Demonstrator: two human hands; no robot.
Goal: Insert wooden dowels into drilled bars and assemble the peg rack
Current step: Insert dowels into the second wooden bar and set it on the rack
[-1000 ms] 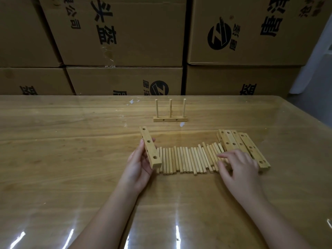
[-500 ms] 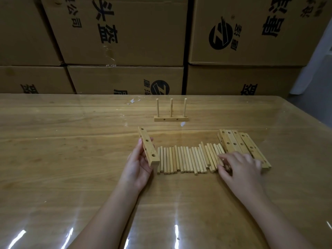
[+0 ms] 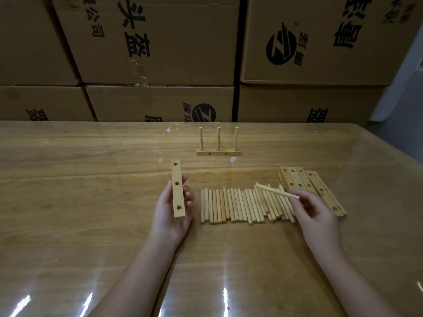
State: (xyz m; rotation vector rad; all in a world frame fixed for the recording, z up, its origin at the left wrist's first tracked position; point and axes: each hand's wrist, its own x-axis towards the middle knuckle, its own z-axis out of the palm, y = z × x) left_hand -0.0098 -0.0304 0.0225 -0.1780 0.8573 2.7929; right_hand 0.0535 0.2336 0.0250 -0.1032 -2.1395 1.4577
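my left hand (image 3: 170, 212) grips bar (image 3: 178, 189), three holes facing me | dowels (image 3: 242, 205) in row on table (image 3: 80, 179) | rack (image 3: 218, 145) behind, three pegs up | my right hand (image 3: 314, 212) pinches one dowel (image 3: 275, 191) over row | bars (image 3: 313, 191) stacked far right

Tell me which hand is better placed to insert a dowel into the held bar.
Right. The right hand pinches a dowel; the left hand holds the drilled bar with its holes showing.
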